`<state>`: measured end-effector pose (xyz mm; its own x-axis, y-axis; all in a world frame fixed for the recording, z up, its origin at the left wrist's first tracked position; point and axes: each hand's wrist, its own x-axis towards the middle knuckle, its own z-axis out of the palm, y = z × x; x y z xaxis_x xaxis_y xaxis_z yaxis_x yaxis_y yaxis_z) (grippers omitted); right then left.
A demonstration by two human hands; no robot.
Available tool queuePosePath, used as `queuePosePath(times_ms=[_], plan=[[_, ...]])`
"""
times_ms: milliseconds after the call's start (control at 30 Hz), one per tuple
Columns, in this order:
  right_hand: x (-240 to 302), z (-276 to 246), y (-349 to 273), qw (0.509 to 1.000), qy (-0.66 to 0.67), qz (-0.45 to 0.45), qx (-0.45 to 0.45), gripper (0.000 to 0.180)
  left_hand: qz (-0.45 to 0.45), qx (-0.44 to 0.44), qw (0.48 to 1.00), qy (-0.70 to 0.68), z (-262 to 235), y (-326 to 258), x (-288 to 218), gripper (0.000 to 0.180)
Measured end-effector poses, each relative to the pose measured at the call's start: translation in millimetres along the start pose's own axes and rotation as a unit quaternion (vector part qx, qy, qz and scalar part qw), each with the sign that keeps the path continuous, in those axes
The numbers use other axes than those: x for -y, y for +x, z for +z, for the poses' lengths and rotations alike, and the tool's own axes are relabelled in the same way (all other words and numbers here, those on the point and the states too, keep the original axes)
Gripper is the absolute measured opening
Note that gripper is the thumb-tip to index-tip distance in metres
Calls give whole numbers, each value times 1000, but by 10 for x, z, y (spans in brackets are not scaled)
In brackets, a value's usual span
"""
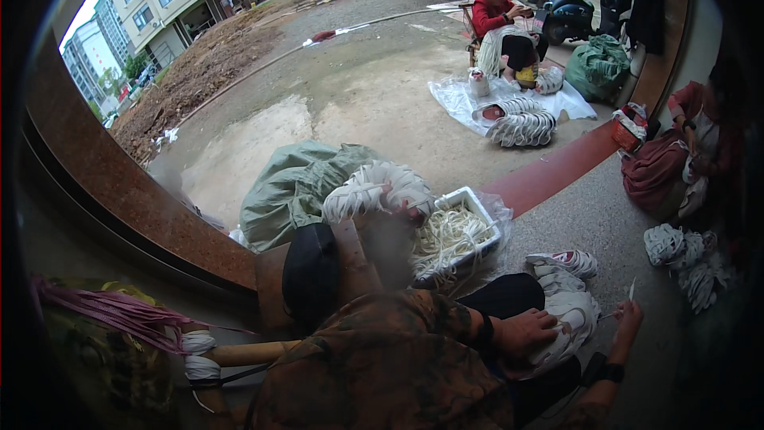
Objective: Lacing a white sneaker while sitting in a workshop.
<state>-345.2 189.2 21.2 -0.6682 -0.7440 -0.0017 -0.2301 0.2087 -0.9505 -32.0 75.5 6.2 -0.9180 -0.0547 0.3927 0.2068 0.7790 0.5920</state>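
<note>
On my lap lies a white shoe upper (574, 325), one of several white pieces bunched together. My left hand (527, 334) rests over its near left side, its fingers curled onto the white material and holding it. To the right of the upper, my right hand (628, 322) is raised and closed on a thin white lace (633, 290), whose end sticks up above the fingers. A narrow strand runs from this hand back toward the upper. Beyond my lap, another white shoe upper with a red and dark inside (563, 261) lies on its side.
A white foam box (495, 227) heaped with white laces stands ahead, beside a ring of white uppers (382, 191) and a green sack (286, 191). Pink cords (119, 314) hang at left. Two people sit working, one at right, another farther off by a plastic sheet (458, 99).
</note>
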Motion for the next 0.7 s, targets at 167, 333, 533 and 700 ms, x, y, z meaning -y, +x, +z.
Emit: queuePosePath(times_ms=[167, 333, 533, 700], plan=[[111, 76, 166, 992, -101, -73, -7, 30, -3, -12, 1000, 0, -90, -18, -66, 67], [2, 320, -297, 958, -273, -87, 7, 45, 5, -22, 1000, -2, -139, -20, -85, 67], [365, 981, -1428, 954, -291, 38, -58, 55, 25, -80, 996, -7, -46, -45, -4, 62], [487, 1229, -1825, 934, -354, 34, -36, 64, 73, -114, 987, -91, 75, -22, 79, 55]])
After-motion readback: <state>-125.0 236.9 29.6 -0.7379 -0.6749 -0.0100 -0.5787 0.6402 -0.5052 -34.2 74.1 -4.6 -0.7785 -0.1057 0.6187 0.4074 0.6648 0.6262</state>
